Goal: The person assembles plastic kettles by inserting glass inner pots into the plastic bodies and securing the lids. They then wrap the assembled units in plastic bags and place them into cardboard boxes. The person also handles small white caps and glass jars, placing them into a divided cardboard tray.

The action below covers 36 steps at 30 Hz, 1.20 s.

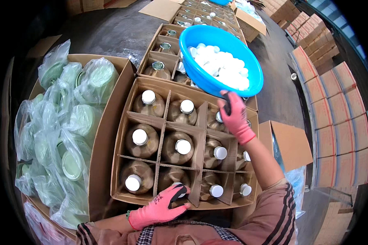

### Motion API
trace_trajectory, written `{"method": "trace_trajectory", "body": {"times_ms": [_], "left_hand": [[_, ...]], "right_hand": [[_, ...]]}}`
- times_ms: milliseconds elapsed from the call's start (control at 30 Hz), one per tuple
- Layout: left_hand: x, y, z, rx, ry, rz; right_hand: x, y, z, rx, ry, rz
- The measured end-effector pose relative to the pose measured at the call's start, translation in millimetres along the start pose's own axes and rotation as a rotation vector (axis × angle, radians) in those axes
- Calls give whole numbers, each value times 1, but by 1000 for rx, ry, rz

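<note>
A divided cardboard box [114, 179] in front of me holds several large round glass bottles [141, 143] with white caps [140, 137], one to a compartment. My left hand [157, 208], in a pink glove with black fingertips, is at the box's near edge. Its fingers lie over a bottle's cap, and the thumb is spread away from them. My right hand [236, 120], gloved alike, is above the box's far right compartments, just below the rim of a blue basin [188, 45]. Its fingers are curled, and whatever they hold is hidden. Loose white caps [221, 67] are heaped in the basin.
At left stands an open carton [104, 151] of pale green glass jars [72, 164] in clear plastic. Behind the basin, another divided box [151, 53] has uncapped bottles. An open carton [292, 145] is at right, beyond it stacked cartons [335, 118].
</note>
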<state>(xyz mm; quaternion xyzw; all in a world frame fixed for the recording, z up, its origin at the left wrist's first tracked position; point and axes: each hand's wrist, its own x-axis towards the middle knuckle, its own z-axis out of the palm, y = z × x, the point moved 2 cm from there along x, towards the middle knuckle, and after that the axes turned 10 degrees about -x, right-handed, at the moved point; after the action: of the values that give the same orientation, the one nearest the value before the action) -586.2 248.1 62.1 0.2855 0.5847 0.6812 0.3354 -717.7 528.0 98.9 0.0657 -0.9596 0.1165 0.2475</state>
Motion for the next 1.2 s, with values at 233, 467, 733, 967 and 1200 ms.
{"method": "trace_trajectory", "body": {"times_ms": [233,467,733,967,1200], "left_hand": [[2,-8,11,66,-92,-39],[-2,-9,8,58,-130,-76],[-5,-2,8,54,-157,-98],[-8,-7,9,149,-283,-133],[-6,-4,9,162,-349,-244]], "right_hand": [[95,109,43,-144,-507,472],[97,115,48,-219,-379,560],[101,125,49,-150,-507,424],[70,96,-7,-93,-71,472],[-79,101,-29,-282,284,381]]}}
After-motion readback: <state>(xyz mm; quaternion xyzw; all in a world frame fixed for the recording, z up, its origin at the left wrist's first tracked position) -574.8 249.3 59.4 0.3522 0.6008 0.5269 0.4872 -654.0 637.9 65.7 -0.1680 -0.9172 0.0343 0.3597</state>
